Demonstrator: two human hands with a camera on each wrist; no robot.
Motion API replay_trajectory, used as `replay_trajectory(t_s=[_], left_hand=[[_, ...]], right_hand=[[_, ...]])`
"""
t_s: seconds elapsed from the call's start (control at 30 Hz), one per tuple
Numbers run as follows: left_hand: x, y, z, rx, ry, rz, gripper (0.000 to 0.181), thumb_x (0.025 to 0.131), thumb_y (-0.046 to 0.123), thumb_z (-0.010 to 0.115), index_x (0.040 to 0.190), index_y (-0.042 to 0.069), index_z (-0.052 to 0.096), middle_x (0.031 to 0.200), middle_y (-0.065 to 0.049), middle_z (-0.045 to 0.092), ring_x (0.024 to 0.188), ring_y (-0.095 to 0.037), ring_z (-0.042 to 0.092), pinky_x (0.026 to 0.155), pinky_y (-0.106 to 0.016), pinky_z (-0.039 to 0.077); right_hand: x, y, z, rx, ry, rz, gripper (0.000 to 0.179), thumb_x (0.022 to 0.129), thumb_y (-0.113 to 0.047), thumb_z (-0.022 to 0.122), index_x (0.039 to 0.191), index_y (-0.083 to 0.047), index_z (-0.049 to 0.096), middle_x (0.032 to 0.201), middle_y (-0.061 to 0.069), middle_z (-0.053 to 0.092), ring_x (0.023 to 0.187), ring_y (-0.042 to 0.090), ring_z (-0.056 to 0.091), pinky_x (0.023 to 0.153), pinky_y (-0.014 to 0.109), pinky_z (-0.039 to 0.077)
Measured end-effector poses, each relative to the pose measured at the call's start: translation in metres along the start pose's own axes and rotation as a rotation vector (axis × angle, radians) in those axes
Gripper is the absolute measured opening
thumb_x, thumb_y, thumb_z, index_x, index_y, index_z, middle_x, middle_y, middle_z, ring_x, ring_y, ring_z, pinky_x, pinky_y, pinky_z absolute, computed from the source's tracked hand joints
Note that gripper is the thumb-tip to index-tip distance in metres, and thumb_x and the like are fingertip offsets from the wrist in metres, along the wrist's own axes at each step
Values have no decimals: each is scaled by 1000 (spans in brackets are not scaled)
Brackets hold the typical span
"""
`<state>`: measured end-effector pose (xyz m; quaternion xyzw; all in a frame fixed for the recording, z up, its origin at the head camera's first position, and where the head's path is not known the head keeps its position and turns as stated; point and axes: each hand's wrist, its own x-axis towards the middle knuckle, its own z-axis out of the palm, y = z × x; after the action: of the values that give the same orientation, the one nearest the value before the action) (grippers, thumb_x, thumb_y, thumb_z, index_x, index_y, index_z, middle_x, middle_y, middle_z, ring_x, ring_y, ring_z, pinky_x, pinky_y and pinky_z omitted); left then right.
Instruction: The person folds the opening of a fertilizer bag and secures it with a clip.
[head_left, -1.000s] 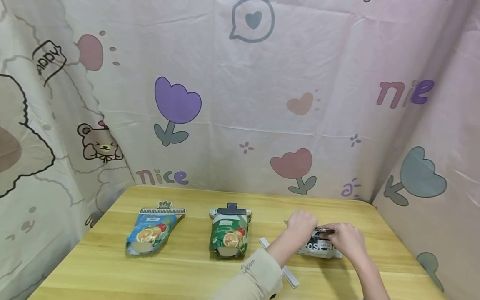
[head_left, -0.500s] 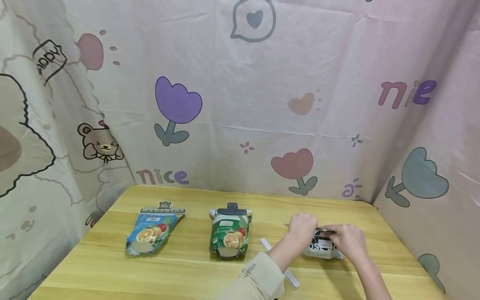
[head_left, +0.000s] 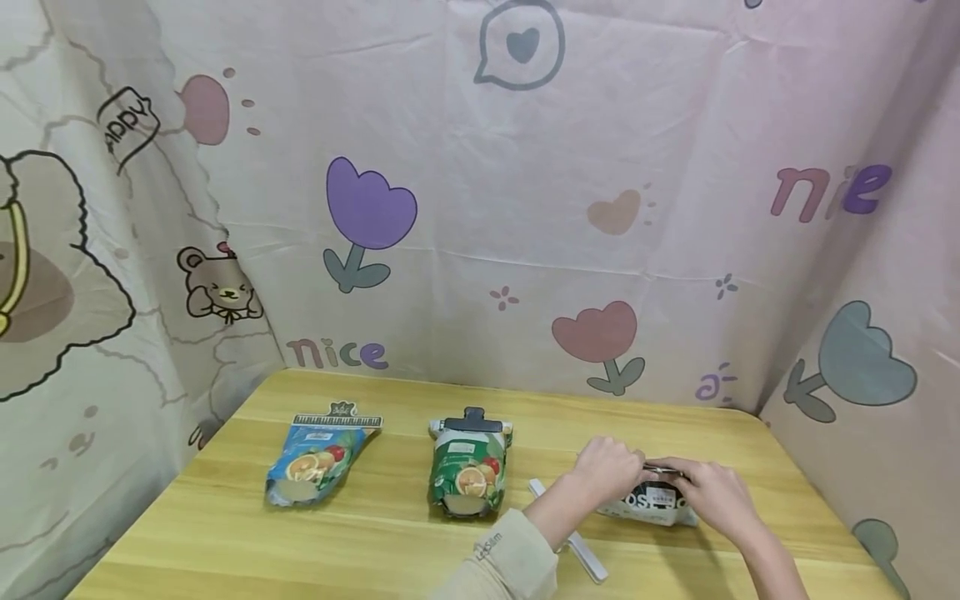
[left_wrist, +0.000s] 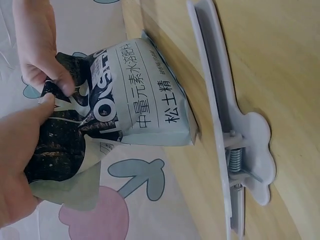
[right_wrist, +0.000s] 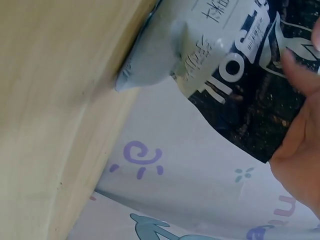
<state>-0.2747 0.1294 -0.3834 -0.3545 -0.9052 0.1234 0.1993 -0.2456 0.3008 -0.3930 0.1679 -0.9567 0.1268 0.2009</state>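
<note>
A black and pale-grey fertilizer bag [head_left: 651,505] stands at the table's right side, its printed front towards me. My left hand [head_left: 611,468] and right hand [head_left: 712,493] both grip its upper part, one on each side. In the left wrist view the bag [left_wrist: 150,92] has its dark top bunched and creased, with the thumbs pressing into it. The right wrist view has my right hand [right_wrist: 300,150] holding a dark top corner. A white sealing clip [head_left: 585,557] with a spring lies left of the bag, partly hidden by my left forearm.
Further left stand a green bag [head_left: 467,471] with a black clip [head_left: 474,423] across its top and a blue bag [head_left: 315,462] under a piano-keyboard-patterned clip [head_left: 337,420]. Printed cloth [head_left: 450,167] hangs behind and beside the wooden table [head_left: 360,550].
The head view has shifted slightly. My hands have come closer together over the bag's top, and the right hand's fingers now reach across its upper edge. The other bags and the white clip stay put.
</note>
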Motion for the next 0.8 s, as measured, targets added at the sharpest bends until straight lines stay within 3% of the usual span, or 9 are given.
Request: replay_trajectory(t_s=[0.13,0.23,0.33,0.53,0.67,0.8], left_hand=[[-2,-1,0,-2,-14,24,24,96,41,45,97,31,67,63,13,52,50,-2,40,46,-14,39],[-3,-2,-1,-22,-20,17,23,95,41,47,98,33,68,65,14,55,52,-2,41,47,-15,39],[-3,-4,-1,-51,-38,14,29,95,45,41,98,33,67,63,13,53,51,-3,42,46,-16,39],[0,-7,-4,-164,-90,30,45,96,53,26,109,33,65,59,10,48,52,-5,41,50,-18,40],[2,-6,-3,-149,-71,36,42,98,48,26,109,35,64,57,10,46,50,-4,39,47,-17,38],[2,-4,-1,-141,-27,21,33,99,41,33,102,34,65,57,10,46,48,-5,36,44,-17,34]], right_hand=[[-2,-1,-2,30,-35,-30,19,87,-24,64,104,-20,71,81,-5,66,52,1,41,50,32,40],[-2,-1,-2,59,-44,-59,21,89,-29,61,106,-20,70,87,-5,68,62,2,52,58,37,46],[-3,1,-3,103,-67,-64,22,90,-29,60,107,-19,69,93,-3,68,71,5,56,61,39,48],[-3,7,-11,182,-144,-29,26,93,-31,55,112,-18,68,101,-2,66,70,3,50,63,35,46],[-2,8,-12,165,-129,-15,25,93,-30,54,108,-17,70,100,0,67,84,19,62,70,46,49],[-2,7,-8,120,-73,16,23,93,-27,55,101,-13,72,95,4,69,89,33,62,73,54,46]])
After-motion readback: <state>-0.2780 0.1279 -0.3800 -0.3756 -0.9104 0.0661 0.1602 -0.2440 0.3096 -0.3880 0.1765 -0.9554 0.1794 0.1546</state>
